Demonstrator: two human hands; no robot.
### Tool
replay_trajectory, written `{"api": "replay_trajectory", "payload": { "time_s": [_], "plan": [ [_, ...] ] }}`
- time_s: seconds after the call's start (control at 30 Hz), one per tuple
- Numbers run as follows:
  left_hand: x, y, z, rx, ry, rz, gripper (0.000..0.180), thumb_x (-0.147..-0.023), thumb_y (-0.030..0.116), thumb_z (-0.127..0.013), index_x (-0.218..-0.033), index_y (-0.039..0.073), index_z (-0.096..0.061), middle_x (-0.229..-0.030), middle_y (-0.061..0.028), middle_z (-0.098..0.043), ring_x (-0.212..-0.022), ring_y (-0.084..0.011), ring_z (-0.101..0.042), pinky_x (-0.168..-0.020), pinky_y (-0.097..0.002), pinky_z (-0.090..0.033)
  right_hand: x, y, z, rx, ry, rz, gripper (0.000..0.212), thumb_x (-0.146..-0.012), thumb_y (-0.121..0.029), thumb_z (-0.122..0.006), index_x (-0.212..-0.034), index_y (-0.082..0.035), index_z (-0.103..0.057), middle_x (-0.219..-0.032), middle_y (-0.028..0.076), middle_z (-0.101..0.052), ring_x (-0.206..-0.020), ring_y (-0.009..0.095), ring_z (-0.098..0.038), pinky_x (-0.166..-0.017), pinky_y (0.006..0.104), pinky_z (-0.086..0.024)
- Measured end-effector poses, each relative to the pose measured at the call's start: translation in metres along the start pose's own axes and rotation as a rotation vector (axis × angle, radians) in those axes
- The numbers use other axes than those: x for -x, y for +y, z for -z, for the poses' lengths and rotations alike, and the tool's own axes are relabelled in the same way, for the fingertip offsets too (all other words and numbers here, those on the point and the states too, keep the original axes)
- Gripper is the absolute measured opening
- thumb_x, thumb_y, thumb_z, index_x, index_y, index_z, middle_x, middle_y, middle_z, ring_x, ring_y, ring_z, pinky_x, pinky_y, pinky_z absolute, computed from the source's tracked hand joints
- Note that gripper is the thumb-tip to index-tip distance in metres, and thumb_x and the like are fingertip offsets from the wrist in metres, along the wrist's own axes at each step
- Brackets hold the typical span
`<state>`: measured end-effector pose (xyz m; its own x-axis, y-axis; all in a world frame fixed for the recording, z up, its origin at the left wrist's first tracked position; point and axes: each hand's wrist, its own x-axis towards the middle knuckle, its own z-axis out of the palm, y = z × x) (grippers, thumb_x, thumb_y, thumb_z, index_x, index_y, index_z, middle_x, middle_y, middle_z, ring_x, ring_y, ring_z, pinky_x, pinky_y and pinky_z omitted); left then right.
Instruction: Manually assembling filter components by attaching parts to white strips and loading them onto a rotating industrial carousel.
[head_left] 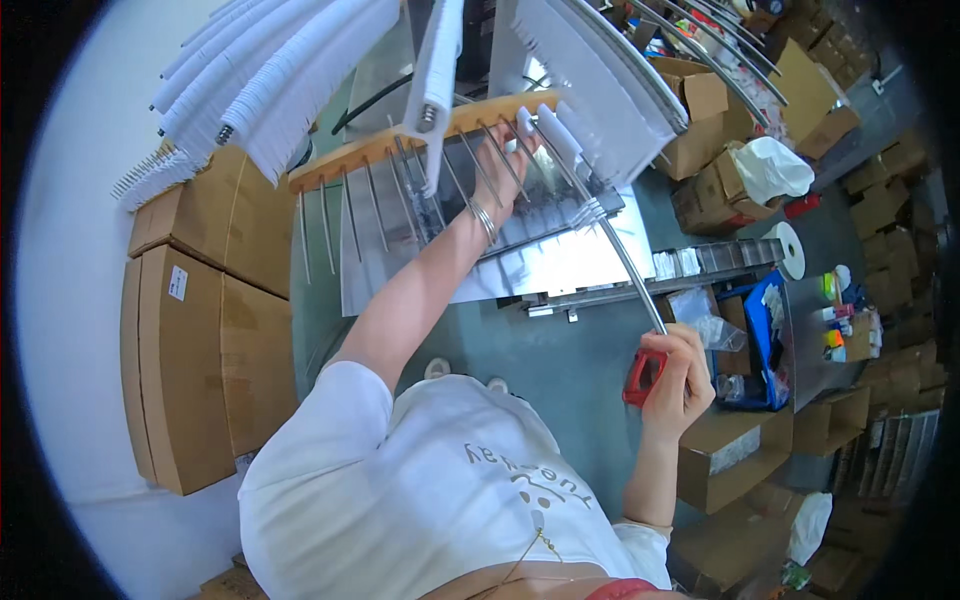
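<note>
My right hand [680,385] grips the red handle [643,377] of a long metal rod [600,225] that slants up and left. A stack of white flat pieces [556,130] is threaded on the rod's far end. My left hand [505,160] reaches up to a wooden bar [375,150] set with several thin metal pins, its fingers touching the white pieces near the rod's tip. More white stacks [270,80] hang on rods above the bar. A bracelet sits on my left wrist.
Brown cardboard boxes [205,330] stand at the left against a white wall. A shiny metal machine table [560,260] lies under the bar. At the right are open cartons [735,455], a blue tray [765,330], a white tape roll [793,250] and small bottles.
</note>
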<state>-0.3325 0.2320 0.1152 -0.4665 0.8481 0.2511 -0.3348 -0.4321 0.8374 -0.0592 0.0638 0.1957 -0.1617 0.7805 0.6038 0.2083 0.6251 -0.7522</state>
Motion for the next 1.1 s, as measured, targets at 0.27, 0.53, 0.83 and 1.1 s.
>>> {"api": "replay_trajectory", "payload": {
  "time_s": [0.27,0.53,0.83,1.1],
  "plan": [
    [0.07,0.053,-0.01,-0.335,-0.218,0.038,0.026,-0.086,0.014,-0.061,-0.108,0.0,-0.057,-0.106,-0.0088,-0.062,-0.097,-0.0121,-0.057,-0.084,-0.0243,-0.045,-0.021,0.007,-0.028,0.11,-0.039,-0.036,0.026,-0.094,-0.012,-0.047,-0.084,0.006,-0.064,-0.087,0.012,-0.062,-0.085,0.019,-0.057,-0.075,0.0272,-0.042],
    [0.041,0.008,0.006,-0.249,-0.063,0.076,0.024,-0.089,0.016,-0.056,-0.11,0.004,-0.057,-0.108,-0.0012,-0.06,-0.101,-0.0093,-0.053,-0.091,-0.0259,-0.041,0.011,0.017,0.014,-0.093,0.048,0.012,0.032,-0.094,-0.022,-0.048,-0.081,0.006,-0.06,-0.086,0.016,-0.06,-0.083,0.024,-0.052,-0.079,0.0363,-0.041],
    [-0.028,-0.043,0.001,0.757,0.159,0.166,0.019,-0.083,-0.005,-0.039,-0.07,0.008,-0.044,-0.083,-0.0007,-0.045,-0.075,-0.0098,-0.045,-0.069,-0.0178,-0.039,0.017,0.008,0.029,-0.026,0.086,-0.005,0.037,-0.094,-0.026,-0.048,-0.08,0.006,-0.059,-0.086,0.016,-0.058,-0.082,0.024,-0.051,-0.077,0.0357,-0.039],
    [0.062,-0.004,-0.027,-0.304,-0.139,-0.007,0.023,-0.096,0.015,-0.045,-0.107,0.0,-0.058,-0.092,0.0016,-0.057,-0.085,-0.0049,-0.049,-0.078,-0.0187,-0.039,-0.018,0.025,0.003,0.08,0.008,-0.033,0.024,-0.093,-0.009,-0.046,-0.08,0.006,-0.06,-0.087,0.013,-0.06,-0.082,0.021,-0.056,-0.074,0.0287,-0.042]
  ]
}}
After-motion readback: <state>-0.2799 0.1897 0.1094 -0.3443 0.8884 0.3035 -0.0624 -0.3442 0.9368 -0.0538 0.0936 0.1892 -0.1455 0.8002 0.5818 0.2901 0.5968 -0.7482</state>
